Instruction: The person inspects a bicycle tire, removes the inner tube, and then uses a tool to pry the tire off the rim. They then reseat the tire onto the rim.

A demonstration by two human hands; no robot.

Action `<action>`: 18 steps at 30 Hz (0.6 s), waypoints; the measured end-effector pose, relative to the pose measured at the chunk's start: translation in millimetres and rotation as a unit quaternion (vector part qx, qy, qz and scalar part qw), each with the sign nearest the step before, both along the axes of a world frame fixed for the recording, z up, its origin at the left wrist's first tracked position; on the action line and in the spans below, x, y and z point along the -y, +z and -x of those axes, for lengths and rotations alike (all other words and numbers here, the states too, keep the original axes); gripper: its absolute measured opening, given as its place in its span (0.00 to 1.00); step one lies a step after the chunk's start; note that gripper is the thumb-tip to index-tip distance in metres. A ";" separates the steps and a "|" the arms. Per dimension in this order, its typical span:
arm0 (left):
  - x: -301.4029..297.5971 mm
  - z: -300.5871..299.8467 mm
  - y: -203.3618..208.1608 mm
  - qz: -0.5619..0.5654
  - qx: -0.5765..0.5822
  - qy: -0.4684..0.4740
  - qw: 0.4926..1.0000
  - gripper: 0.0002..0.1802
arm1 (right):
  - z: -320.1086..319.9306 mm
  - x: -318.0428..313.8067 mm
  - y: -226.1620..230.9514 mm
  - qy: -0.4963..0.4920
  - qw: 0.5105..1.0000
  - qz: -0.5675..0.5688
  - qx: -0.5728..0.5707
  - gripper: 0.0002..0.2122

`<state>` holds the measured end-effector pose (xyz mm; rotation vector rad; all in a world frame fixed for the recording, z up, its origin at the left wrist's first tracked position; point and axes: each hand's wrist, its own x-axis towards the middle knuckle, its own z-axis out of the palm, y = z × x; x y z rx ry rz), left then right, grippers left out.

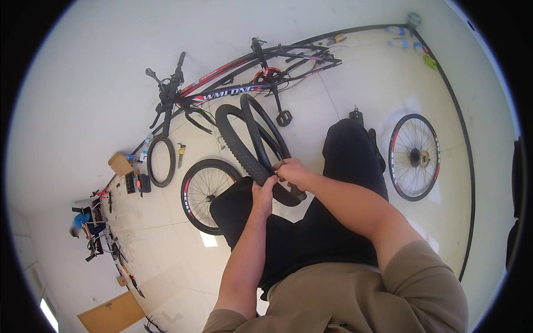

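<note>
A knobby black bicycle tire (239, 149) stands tilted over my lap. A smooth black inner tube (256, 130) loops beside and partly inside it, its far part standing clear of the tire. My left hand (264, 194) grips the near part of the tire, thumb on top. Close by, my right hand (292, 172) is closed on the inner tube at the tire's edge, fingers pinched together. Exactly what lies between those fingertips is hidden.
A bicycle frame (222, 91) leans along the wall ahead. A spoked wheel with a tire (187, 194) lies left of my knee; a bare wheel (415, 157) is at right. Another tire (161, 162), a yellow tool (181, 152) and an open cardboard box (120, 165) lie left. A person (80, 225) sits far left.
</note>
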<state>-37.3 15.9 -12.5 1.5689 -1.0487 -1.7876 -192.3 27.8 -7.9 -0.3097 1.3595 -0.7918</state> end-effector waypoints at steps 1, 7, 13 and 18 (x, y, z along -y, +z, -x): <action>-0.1 3.5 6.3 -0.014 -0.020 -0.027 0.999 0.17 | -0.9 -0.8 -6.9 -0.003 1.000 0.012 0.004 0.14; -9.5 1.8 8.3 0.060 -0.035 0.033 0.997 0.24 | -6.5 -0.2 2.0 0.045 0.998 0.054 0.005 0.11; 7.1 6.1 44.1 0.083 -0.026 0.090 0.992 0.45 | -8.9 -2.7 -20.2 0.115 0.989 0.093 -0.005 0.11; 30.4 4.7 55.2 0.063 0.044 0.073 0.994 0.25 | -11.5 -2.2 -22.4 0.139 0.987 0.082 -0.011 0.10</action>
